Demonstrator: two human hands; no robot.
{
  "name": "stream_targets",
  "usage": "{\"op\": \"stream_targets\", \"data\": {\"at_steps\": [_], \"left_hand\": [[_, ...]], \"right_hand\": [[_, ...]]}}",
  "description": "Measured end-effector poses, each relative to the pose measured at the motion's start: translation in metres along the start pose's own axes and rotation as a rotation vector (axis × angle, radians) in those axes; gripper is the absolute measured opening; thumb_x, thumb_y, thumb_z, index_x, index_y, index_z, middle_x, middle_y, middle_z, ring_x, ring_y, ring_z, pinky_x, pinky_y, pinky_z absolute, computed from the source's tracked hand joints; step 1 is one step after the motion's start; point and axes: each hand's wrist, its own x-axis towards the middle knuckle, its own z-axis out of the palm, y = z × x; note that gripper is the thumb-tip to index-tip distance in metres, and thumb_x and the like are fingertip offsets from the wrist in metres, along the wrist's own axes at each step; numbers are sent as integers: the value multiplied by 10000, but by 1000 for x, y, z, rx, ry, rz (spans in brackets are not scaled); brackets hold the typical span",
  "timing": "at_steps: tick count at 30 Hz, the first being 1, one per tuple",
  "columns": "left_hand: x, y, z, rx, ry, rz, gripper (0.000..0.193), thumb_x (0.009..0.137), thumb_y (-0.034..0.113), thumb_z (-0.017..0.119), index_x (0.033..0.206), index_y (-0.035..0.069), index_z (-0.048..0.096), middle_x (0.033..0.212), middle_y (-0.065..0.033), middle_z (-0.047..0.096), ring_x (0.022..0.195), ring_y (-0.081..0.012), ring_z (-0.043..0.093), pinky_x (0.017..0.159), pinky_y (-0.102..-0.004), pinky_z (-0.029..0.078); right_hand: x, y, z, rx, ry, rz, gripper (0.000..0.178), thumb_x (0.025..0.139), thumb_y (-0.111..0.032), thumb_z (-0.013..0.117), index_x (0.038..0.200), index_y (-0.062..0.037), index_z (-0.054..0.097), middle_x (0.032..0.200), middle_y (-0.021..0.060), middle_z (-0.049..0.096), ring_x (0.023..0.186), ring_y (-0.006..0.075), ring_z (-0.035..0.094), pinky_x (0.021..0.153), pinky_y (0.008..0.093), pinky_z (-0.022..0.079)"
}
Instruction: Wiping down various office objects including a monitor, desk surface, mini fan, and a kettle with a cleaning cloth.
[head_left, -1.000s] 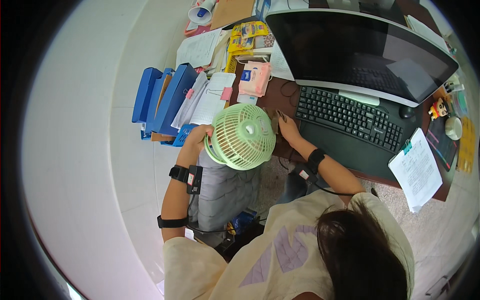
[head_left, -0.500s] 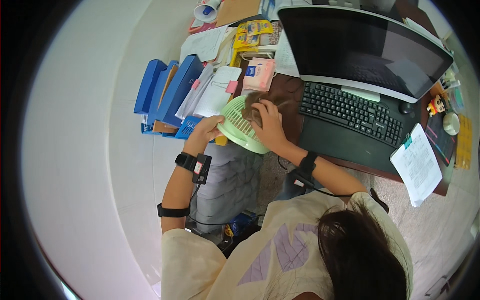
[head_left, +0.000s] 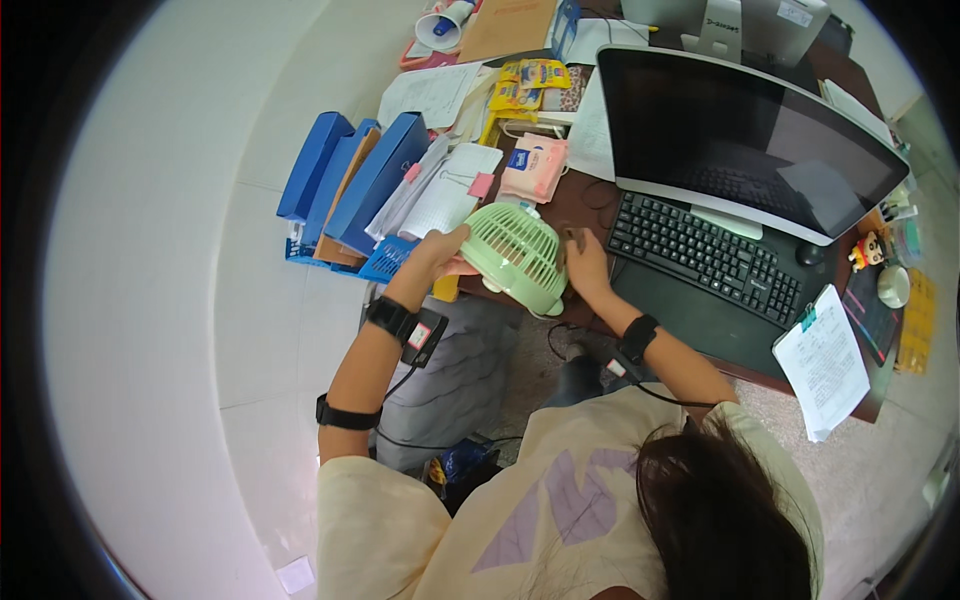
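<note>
A light green desk fan (head_left: 512, 252) with a slatted round grille is held up over the desk's front edge, its grille tilted. My left hand (head_left: 438, 256) is closed around the fan's left rim; something pinkish shows beneath its fingers. Close by the fan's right side is my right hand (head_left: 588, 265), its fingers curled. A small dark patch shows at those fingertips, but I cannot make out what they hold, or whether they touch the rim.
Behind the fan lies a pink tissue pack (head_left: 535, 166). To the left stand blue file boxes (head_left: 378, 185) and clipped papers (head_left: 455, 190). On the right are a black keyboard (head_left: 700, 245), a monitor (head_left: 750, 140) and a clipboard (head_left: 822, 362). Grey quilted fabric (head_left: 450, 370) lies below.
The fan has turned, so its grille shows more fully. My right hand has moved off the grille to its right side. The brown cloth-like thing under that hand no longer shows there.
</note>
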Motion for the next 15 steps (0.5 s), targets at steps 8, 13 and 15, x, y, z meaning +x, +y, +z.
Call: {"op": "stream_targets", "data": {"at_steps": [8,13,15], "left_hand": [[5,28,33,1033,444,407,540,765,353,594,1084,-79,537,1078,-280,553,1046,-350,534,898,-368,407],[18,52,69,893,372,773,445,736,310,596,1003,-47,592,936,-251,589,937,-368,550,844,-398,431],[25,63,84,827,358,859,405,735,292,600,962,-42,611,919,-241,592,928,-361,547,843,-400,426]], "right_hand": [[6,-42,-16,-120,-89,-567,363,726,-132,593,1067,-49,497,1038,141,493,997,332,481,829,385,409],[9,26,-48,-57,-131,-158,345,709,-113,614,1031,-12,539,916,158,562,888,352,540,766,383,448],[1,32,-77,-138,-49,-197,283,690,-115,634,935,13,572,866,174,580,835,354,563,739,381,456]]}}
